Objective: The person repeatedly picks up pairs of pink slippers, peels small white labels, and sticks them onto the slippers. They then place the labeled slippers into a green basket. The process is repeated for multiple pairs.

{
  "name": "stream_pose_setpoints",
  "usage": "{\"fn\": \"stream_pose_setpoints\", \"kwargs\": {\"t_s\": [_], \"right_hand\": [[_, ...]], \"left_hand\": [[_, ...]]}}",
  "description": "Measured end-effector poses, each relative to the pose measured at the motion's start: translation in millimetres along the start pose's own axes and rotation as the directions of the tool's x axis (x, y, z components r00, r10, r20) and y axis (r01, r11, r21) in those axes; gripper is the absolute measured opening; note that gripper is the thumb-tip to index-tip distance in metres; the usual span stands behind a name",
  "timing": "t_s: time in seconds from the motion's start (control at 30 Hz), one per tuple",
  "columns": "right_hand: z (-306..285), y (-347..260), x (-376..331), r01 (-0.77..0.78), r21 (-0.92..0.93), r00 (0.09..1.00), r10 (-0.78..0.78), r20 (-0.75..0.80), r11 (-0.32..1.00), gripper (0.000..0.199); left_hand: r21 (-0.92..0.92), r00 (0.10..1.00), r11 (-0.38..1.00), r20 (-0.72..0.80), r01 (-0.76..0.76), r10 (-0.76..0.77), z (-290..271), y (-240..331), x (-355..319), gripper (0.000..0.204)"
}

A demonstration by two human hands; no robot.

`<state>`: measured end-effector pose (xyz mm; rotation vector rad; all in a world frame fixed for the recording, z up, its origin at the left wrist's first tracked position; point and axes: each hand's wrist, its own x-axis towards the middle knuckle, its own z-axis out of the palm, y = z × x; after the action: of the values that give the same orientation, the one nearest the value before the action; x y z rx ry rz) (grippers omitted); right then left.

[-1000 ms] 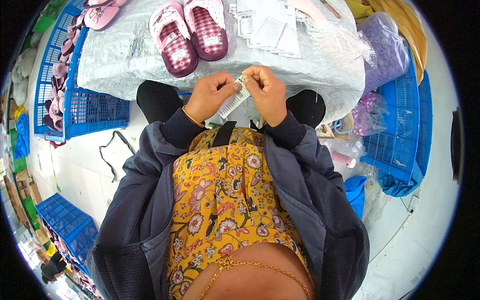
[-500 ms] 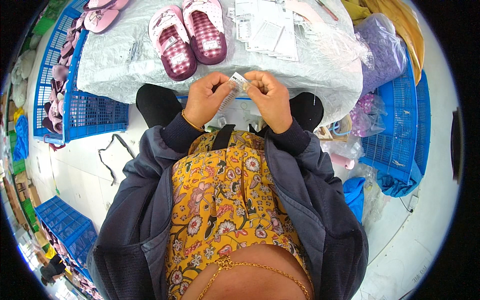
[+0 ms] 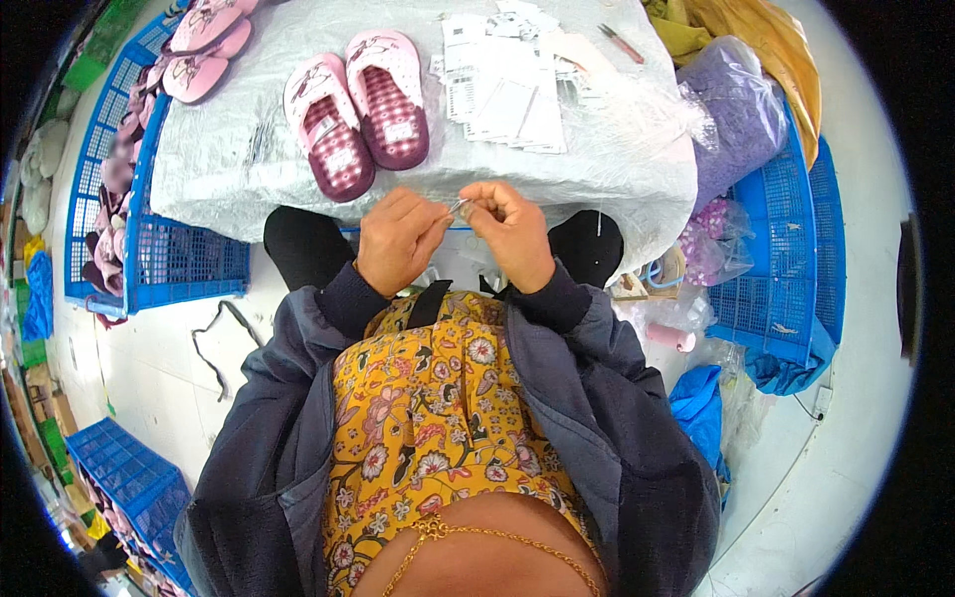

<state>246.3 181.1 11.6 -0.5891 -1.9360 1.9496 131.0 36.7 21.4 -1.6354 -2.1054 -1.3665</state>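
My left hand [image 3: 403, 239] and my right hand [image 3: 507, 234] meet just off the near edge of the table, fingertips pinched together. Between them they hold a small white paper label [image 3: 461, 205], mostly hidden by the fingers and seen nearly edge-on. Beyond my left hand lies a pair of pink slippers, the left slipper [image 3: 340, 169] a little nearer than the right slipper [image 3: 396, 129]; both have dark red soles, checked linings and a white sticker inside. Past my right hand, a loose stack of printed paper sheets [image 3: 512, 99] rests on the table.
Clear plastic covers the table [image 3: 229, 149]. Pink-handled snips [image 3: 622, 45] and thin clear plastic strands [image 3: 652, 109] lie at its right. More slippers [image 3: 194, 75] sit far left. Blue crates [image 3: 194, 259] stand on both sides; a bagged purple bundle [image 3: 741, 99] rests at right.
The label has turned, so its printed face and the clear strip no longer show. My fingers have closed in around it. The whole view has shifted, with the table appearing lower.
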Motion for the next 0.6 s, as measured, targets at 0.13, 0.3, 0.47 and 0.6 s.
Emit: {"fn": "stream_pose_setpoints", "kwargs": {"t_s": [0.13, 0.3, 0.47, 0.6], "right_hand": [[-4, -3, -2, -0.003, 0.041, 0.999, 0.001, 0.041, 0.999, 0.018], [-7, -8, -6, 0.026, -0.101, 0.989, -0.011, 0.147, 0.995, 0.015], [-12, -9, -10, 0.021, -0.134, 0.983, 0.004, 0.182, 0.991, 0.016], [-28, -3, -2, 0.347, -0.384, 0.928, -0.256, 0.271, 0.856, 0.016]], "left_hand": [[-0.156, 0.986, 0.979, 0.127, 0.131, -0.112, -4, -1, 1, 0.009], [-0.585, 0.686, 0.374, 0.518, 0.720, -0.511, 6, -21, -10, 0.018], [-0.355, 0.824, 0.761, 0.401, 0.543, -0.400, 7, -12, -9, 0.014], [-0.136, 0.878, 0.900, 0.322, 0.414, -0.355, 4, -5, 1, 0.012]]}}
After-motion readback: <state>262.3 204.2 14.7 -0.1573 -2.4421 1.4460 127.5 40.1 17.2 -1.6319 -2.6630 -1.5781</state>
